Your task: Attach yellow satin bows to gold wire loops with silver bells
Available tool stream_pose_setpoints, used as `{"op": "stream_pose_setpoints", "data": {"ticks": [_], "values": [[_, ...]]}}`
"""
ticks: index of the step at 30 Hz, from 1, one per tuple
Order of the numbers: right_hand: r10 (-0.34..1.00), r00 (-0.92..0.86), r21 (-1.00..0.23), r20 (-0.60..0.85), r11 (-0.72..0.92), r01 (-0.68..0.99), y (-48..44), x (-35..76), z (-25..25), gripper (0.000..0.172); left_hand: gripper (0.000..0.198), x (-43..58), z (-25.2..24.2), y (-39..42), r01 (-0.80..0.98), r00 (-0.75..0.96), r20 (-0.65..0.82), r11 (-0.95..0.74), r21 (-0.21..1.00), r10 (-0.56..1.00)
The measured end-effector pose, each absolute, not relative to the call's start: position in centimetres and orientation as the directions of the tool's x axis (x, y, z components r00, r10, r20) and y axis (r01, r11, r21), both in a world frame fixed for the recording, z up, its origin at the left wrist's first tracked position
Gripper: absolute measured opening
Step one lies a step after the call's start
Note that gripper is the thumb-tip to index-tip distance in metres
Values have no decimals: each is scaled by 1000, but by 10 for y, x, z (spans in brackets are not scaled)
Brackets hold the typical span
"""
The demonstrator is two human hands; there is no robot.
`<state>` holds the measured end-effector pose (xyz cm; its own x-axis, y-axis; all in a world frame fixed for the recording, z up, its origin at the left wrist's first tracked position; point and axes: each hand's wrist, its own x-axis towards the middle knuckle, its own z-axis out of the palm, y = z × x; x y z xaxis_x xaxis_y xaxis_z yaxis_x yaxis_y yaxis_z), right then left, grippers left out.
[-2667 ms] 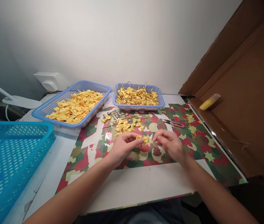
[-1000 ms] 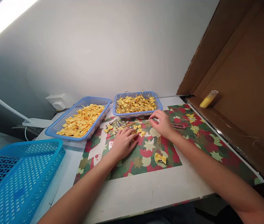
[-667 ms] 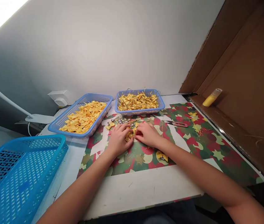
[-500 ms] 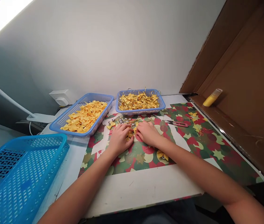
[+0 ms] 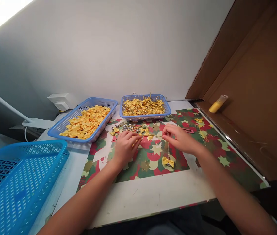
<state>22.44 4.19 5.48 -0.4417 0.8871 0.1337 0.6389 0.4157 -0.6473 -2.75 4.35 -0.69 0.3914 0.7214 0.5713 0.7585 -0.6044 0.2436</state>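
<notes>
— Hands?
— The right hand (image 5: pixel 180 139) pinches a gold cord (image 5: pixel 152 135); the left hand (image 5: pixel 125 147) curls at its other end, grip unclear
— Room nearby?
— A bow (image 5: pixel 168 161) lies on the mat (image 5: pixel 150 163) below the right hand; bare table (image 5: pixel 153 195) runs to the near edge

**Free room.** The bare white front strip of the tabletop (image 5: pixel 153 195) and the right part of the red-and-green patterned paper mat (image 5: pixel 217 143) lie open.

**Obstacles.**
- Rear: a long pale-blue plastic mesh basket (image 5: pixel 51 132) and a smaller pale-blue mesh basket (image 5: pixel 144 117).
- Left: a large bright-blue plastic crate (image 5: pixel 18 182).
- Right: a brown cardboard wall (image 5: pixel 251 98).
- On the mat: loose yellow ribbon bows and silver bells (image 5: pixel 131 128) before the baskets, and a single yellow bow (image 5: pixel 168 161) just in front of the right hand (image 5: pixel 181 139).
</notes>
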Motion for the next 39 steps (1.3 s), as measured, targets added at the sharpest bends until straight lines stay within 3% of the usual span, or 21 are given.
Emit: {"op": "stream_pose_setpoints", "data": {"ticks": [5,10,15,18,21,24,27,31,34,39], "values": [[889,-449,-775,92,347,527,40,229,41,14,22,-24,-9,43,743,377,671,-641,192,638],[854,-519,-894,33,257,367,33,230,36,19,21,-22,-10,44,748,416,636,-643,167,649],[851,-523,-946,45,205,251,33,228,25,20,16,-20,-12,42,715,408,578,-641,279,706],[908,-399,-901,126,273,337,37,226,15,15,15,-18,-11,39,666,349,559,-619,416,752],[914,-195,-778,355,405,481,38,222,9,6,14,-16,-9,37,641,311,547,-597,483,777],[799,-54,-642,599,520,563,34,217,9,5,15,-16,-8,36,657,295,549,-583,477,782],[677,-47,-529,735,615,585,28,211,10,9,15,-15,-9,36,680,298,569,-589,437,766],[634,-182,-437,752,685,583,26,207,7,8,17,-15,-9,36,712,304,574,-582,393,760],[658,-222,-464,719,693,552,27,208,5,15,18,-16,-10,36,735,305,574,-571,366,760],[690,-55,-566,722,634,526,22,214,12,29,18,-18,-8,38,769,325,586,-568,293,742]]}}
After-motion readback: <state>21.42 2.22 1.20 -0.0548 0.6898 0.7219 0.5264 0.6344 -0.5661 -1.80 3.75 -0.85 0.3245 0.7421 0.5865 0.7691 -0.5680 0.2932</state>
